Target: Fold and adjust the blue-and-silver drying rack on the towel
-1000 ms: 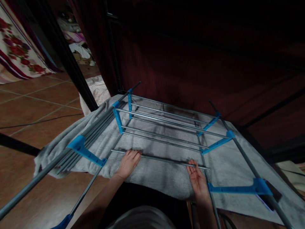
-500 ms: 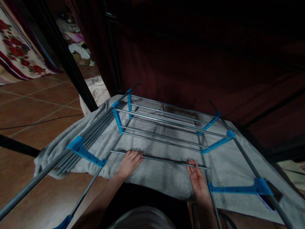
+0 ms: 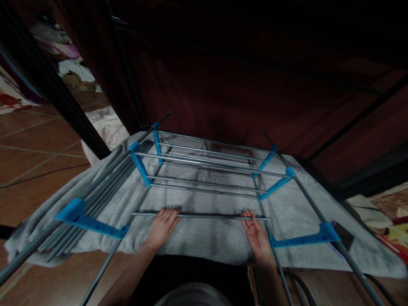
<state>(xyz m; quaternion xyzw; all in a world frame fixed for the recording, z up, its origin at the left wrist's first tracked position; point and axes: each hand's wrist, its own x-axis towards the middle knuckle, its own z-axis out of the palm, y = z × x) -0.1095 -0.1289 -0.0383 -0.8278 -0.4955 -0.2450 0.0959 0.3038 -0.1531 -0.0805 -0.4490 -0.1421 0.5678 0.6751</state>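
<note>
A loose grey metal tube (image 3: 207, 216) lies crosswise in front of me, with its ends over the side poles of a partly assembled rack. My left hand (image 3: 164, 227) is closed over it from above, near its left end. At the right end, my right hand (image 3: 255, 233) holds it palm up between thumb and fingers. Beyond, several thin rods (image 3: 204, 161) span the rack between blue plastic brackets (image 3: 140, 163). Nearer me are a left blue bracket (image 3: 92, 221) and a right blue bracket (image 3: 302, 240), with no rods between them.
Several grey tubes (image 3: 95, 204) lie bundled at the left on a grey blanket (image 3: 204, 238). A dark phone-like object (image 3: 342, 238) rests beside the right pole. Dark red fabric (image 3: 207, 93) hangs behind. A black post (image 3: 60, 85) slants at the left above the tiled floor (image 3: 41, 157).
The view has turned to the right, so the rack appears further left. Both hands keep their hold on the tube, which now looks nearly level in view.
</note>
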